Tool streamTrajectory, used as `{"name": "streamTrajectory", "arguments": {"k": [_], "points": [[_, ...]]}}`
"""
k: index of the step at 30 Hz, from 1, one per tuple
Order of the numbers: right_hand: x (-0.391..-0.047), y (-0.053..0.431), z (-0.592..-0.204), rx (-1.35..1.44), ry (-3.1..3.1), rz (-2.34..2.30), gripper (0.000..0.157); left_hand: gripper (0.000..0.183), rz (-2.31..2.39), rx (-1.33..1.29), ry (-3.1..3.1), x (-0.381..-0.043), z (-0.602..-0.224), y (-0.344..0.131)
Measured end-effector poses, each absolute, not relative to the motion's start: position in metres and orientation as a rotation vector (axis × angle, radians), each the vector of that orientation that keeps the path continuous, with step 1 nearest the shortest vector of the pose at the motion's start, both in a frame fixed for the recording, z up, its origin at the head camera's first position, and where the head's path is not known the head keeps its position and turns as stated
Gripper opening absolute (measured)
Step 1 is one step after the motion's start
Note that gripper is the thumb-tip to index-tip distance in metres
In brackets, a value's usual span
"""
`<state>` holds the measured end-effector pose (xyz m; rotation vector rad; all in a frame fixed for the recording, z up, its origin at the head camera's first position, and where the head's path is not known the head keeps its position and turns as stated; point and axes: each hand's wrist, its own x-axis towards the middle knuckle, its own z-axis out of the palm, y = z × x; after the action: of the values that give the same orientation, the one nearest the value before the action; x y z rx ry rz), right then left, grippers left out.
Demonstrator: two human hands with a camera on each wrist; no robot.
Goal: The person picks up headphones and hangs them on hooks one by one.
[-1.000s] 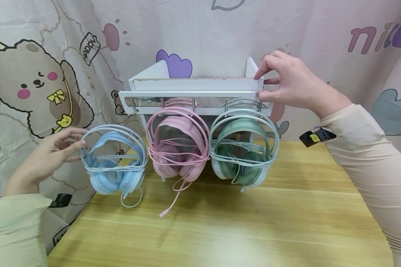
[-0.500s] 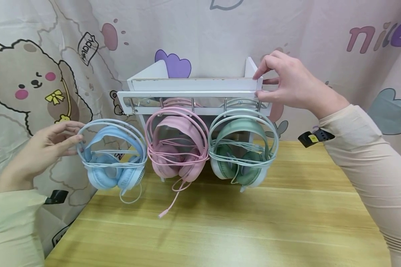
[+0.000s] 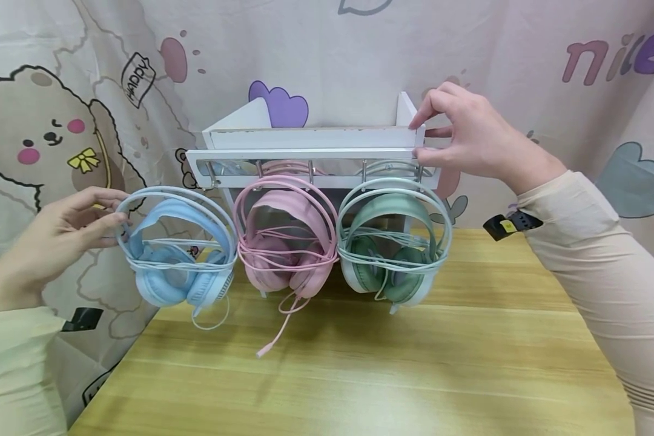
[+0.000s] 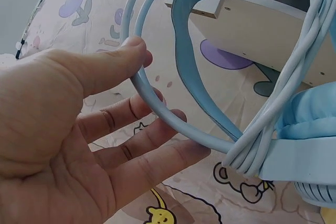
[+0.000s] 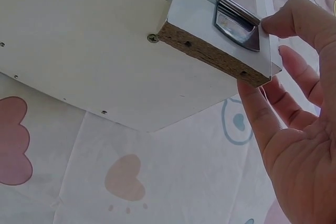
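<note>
My left hand [image 3: 60,236] pinches the side of the outer headband of light blue headphones [image 3: 160,283], their cable wound across them. In the left wrist view, thumb and fingertips meet this thin double band [image 4: 181,124]. The headphones are held up in front of the left end of a white rack [image 3: 316,138]. My right hand [image 3: 469,136] grips the rack's right corner between thumb and fingers, beside a metal hook [image 5: 236,3] in the right wrist view. Pink headphones [image 3: 267,269] and green headphones [image 3: 414,281] hang from the rack's front rail [image 3: 300,153].
A bare metal hook [image 3: 211,172] is at the rail's left end, just above the blue headphones. The pink headphones' microphone boom [image 3: 275,336] hangs down over the wooden table [image 3: 360,375]. A printed curtain [image 3: 338,60] stands behind and at the left.
My left hand has lifted the blue headphones a little and shifted them slightly left. The right hand keeps its grip on the rack, and the hanging headphones stay put.
</note>
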<state>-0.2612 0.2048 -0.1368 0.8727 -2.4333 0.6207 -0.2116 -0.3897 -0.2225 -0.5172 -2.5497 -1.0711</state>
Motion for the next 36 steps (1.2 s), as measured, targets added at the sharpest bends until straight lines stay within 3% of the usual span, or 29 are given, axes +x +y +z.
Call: {"name": "streamTrajectory", "arguments": {"k": [21,36], "points": [[-0.263,0.205,-0.140,0.863,-2.428,0.649,0.031,0.036,-0.987,-0.552,-2.564,-0.219,-0.204,-0.385],[-0.265,0.204,-0.140,0.858,-2.423,0.674,0.031,0.035,-1.216,-0.558,-2.583,-0.247,-0.208,-0.392]]}}
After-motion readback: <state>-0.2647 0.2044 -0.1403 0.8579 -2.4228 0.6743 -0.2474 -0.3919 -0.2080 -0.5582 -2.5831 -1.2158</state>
